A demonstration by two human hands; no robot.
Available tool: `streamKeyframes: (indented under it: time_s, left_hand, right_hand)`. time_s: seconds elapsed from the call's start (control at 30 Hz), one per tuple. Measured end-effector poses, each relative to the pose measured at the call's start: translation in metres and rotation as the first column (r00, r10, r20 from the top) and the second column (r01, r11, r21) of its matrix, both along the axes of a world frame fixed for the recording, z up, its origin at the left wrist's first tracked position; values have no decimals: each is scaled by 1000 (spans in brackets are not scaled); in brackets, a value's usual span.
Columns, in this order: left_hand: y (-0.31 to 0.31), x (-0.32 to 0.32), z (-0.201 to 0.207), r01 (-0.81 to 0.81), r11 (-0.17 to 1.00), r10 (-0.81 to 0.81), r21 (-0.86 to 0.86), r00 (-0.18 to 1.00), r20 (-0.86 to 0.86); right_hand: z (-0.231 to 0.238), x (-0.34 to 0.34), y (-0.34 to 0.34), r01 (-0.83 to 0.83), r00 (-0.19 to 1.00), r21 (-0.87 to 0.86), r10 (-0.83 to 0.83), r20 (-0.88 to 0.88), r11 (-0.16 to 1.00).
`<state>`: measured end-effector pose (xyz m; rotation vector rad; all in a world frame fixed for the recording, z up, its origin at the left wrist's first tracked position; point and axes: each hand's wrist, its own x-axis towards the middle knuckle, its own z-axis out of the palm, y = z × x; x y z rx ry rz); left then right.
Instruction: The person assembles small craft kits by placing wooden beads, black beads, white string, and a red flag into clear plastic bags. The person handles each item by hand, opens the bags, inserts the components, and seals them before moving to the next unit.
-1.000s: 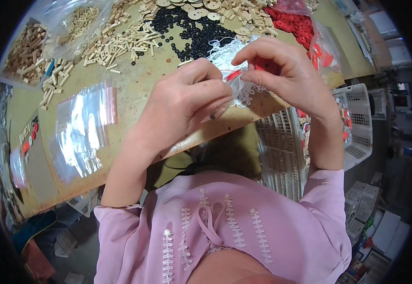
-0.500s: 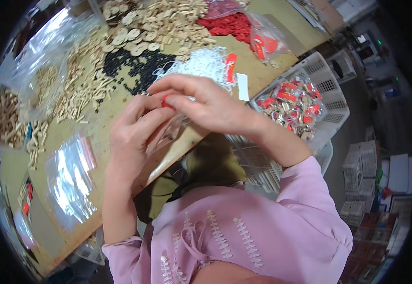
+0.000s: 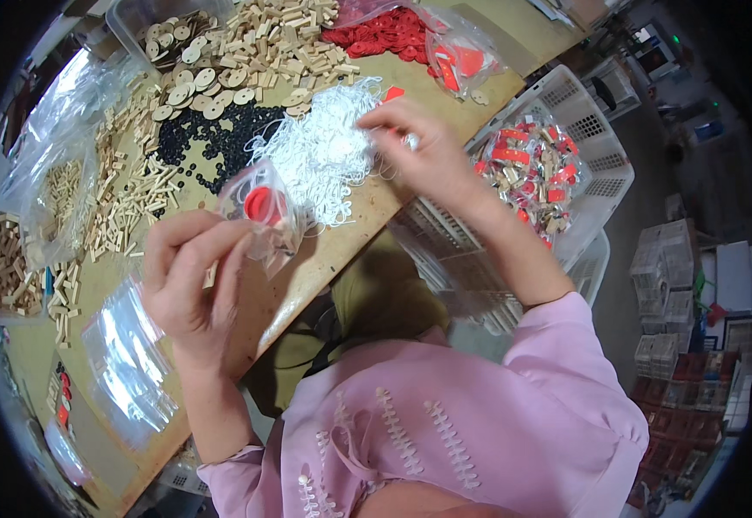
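We log hands apart | left hand (image 3: 190, 281) pinching clear plastic bag (image 3: 274, 250), red round piece (image 3: 259, 205) inside, beside white string heap (image 3: 324, 142) | right hand (image 3: 428, 155) blurred near heap; we cannot tell its grip

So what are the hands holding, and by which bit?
The left hand pinches a clear bag by its left side. The right hand is blurred: can't tell.

Open from above between left hand (image 3: 188, 283) and right hand (image 3: 428, 155), onto the white cords (image 3: 331, 142). Blocked at the cords' left by the clear bag (image 3: 268, 231) in the left hand. Passable across bare desk (image 3: 415, 82) between the red pieces (image 3: 378, 39) and the cords. Crowded toward the far edge by wooden discs (image 3: 208, 87) and blocks (image 3: 294, 53). Obstructed just beyond the near edge, on the right, by the white basket (image 3: 602, 154).
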<state>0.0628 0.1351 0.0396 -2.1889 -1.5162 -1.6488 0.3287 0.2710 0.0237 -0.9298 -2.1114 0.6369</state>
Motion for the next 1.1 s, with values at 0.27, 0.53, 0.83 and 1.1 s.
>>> streamKeyframes:
  time_s: [0.27,0.53,0.83,1.1]
  left_hand:
    - [5,4,-7,55,967,-98,-247,982,-164]
    - [8,5,-8,78,971,-118,-228,979,-166]
    - [6,6,-5,77,960,-122,-268,981,-154]
    - [-1,-12,-6,124,949,-159,-291,982,-100]
  right_hand:
    - [-29,96,8,98,920,-19,-84,383,995]
    - [-41,101,4,51,935,-22,-40,353,998]
    - [-44,108,22,63,973,-338,17,229,939]
    - [-10,85,11,294,927,242,-337,162,925]
